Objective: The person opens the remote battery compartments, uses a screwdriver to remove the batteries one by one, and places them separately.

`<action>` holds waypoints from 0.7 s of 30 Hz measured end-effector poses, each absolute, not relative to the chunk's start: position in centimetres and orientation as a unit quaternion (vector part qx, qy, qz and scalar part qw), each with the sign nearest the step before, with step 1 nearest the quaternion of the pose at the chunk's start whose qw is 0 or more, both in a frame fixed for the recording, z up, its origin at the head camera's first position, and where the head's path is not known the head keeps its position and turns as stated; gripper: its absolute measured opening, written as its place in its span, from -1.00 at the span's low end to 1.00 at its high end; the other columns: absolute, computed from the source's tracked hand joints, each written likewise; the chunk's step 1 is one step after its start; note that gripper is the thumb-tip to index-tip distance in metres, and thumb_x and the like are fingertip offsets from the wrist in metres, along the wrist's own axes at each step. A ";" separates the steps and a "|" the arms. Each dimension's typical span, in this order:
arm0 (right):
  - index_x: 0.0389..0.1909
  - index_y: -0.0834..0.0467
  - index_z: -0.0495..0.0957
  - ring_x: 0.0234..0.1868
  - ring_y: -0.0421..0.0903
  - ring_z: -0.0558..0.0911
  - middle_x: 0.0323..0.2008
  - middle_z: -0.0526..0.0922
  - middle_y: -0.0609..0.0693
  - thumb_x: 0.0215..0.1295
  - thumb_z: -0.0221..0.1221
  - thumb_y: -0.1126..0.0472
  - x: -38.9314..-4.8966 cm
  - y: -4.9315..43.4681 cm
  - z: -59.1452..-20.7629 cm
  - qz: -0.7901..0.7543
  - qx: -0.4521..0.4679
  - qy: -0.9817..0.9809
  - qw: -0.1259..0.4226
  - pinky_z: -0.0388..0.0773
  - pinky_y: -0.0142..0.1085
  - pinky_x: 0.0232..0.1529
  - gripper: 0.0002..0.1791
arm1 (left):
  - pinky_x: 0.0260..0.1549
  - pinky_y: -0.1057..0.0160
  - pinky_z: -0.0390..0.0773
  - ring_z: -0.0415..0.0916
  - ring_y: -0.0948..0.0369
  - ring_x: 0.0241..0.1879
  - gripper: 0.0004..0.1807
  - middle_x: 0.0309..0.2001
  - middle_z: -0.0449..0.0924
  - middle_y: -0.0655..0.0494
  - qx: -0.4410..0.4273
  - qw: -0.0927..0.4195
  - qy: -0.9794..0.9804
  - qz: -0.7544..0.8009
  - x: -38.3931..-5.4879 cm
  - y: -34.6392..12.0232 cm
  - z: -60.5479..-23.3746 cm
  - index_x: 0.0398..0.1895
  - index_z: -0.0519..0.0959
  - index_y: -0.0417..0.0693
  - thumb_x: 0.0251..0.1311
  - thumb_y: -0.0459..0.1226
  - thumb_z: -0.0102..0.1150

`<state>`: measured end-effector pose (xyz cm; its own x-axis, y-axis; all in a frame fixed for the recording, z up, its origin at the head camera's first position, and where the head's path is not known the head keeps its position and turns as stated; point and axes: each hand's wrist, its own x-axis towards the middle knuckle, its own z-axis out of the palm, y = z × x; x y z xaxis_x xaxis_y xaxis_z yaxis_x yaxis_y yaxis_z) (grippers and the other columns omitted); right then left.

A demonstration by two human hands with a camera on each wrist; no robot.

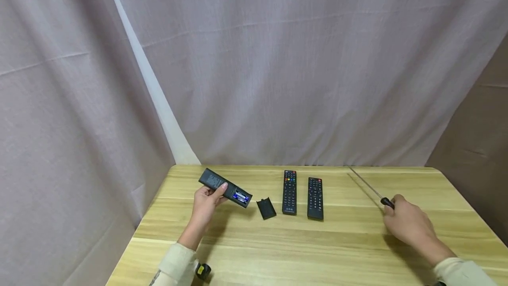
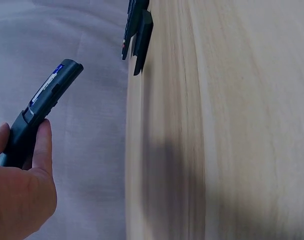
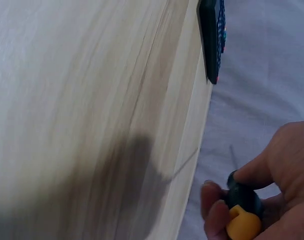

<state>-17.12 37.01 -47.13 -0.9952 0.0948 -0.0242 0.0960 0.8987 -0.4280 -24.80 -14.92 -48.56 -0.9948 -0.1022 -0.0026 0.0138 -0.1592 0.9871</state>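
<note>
My left hand (image 1: 205, 205) grips a black remote control (image 1: 214, 181), its back turned up and thumb across it. The battery compartment at its right end is uncovered, with blue batteries (image 1: 240, 196) inside. In the left wrist view the same remote (image 2: 41, 107) tilts upward above the table. A loose black battery cover (image 1: 266, 208) lies just right of it. Over at the right, my right hand (image 1: 409, 223) holds a screwdriver (image 1: 386, 202) by its dark handle, the long thin shaft pointing away to the back left. Its yellow handle end (image 3: 243, 223) shows in the right wrist view.
Two more black remotes lie buttons up mid-table, one longer remote (image 1: 289, 192) and one shorter remote (image 1: 315, 198). The wooden table (image 1: 278, 255) ends at a grey curtain (image 1: 258, 78) behind. A strap-like dark piece with yellow (image 1: 203, 271) sits at the left wrist.
</note>
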 end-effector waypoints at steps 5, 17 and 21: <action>0.12 0.39 0.39 -0.50 -0.05 0.45 -0.45 0.55 0.05 0.65 -0.12 0.13 -16.9 35.4 -47.0 -0.240 0.034 0.970 -0.026 0.29 -0.23 -0.55 -0.62 | 0.00 0.27 0.83 0.79 0.31 -0.20 -0.68 -0.18 0.80 0.10 0.028 0.033 -0.648 -0.761 -24.8 -14.7 -48.3 0.10 0.57 -0.42 0.48 -0.32 0.29; -0.05 0.21 0.47 -0.49 -0.06 0.41 -0.51 0.46 0.00 0.64 -0.02 0.16 -16.1 31.0 -46.3 -0.241 -0.008 0.967 -0.079 0.24 -0.25 -0.54 -0.80 | -0.17 0.23 0.85 0.78 0.30 -0.27 -0.66 -0.23 0.78 0.21 0.024 0.045 -0.629 -0.776 -24.9 -15.0 -48.1 0.14 0.48 -0.31 0.61 -0.17 0.14; -0.04 0.20 0.50 -0.52 -0.09 0.38 -0.54 0.42 -0.04 0.63 0.01 0.17 -15.9 29.8 -46.2 -0.243 -0.017 0.967 -0.082 0.22 -0.28 -0.56 -0.82 | -0.15 0.14 0.87 0.82 0.28 -0.32 -0.64 -0.25 0.82 0.18 0.015 0.041 -0.619 -0.784 -25.0 -14.9 -47.9 0.20 0.45 -0.27 0.64 -0.14 0.10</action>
<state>-15.88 29.85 -46.16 -0.9860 0.0062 0.1669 -0.0733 0.8817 -0.4661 -24.97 -14.86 -47.93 -0.9962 -0.0829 0.0266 0.0451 -0.2296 0.9723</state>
